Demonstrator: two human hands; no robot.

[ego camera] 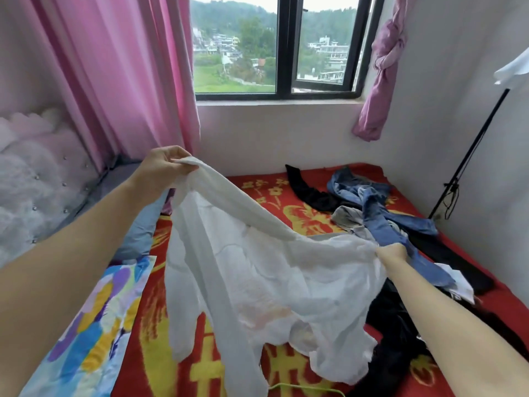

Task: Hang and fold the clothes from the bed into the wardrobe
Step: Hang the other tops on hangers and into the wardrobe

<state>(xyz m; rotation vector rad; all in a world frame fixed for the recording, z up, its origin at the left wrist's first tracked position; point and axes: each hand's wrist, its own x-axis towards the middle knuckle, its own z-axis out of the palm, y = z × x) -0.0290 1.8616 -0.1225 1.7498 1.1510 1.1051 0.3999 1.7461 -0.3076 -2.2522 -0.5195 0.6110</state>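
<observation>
hanging sheer, wrinkled: white garment [257, 276] pinched by left hand [161, 170], right hand [392, 252].

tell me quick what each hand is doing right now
left hand: closed, pinching the white garment
right hand: closed, gripping the same white garment

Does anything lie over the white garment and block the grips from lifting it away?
Nothing visible does: the left grip and right grip hold the white garment up over the red blanket, the jeans lying beyond it.

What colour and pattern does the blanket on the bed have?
The blanket is red with a yellow floral pattern; the head view shows it.
</observation>
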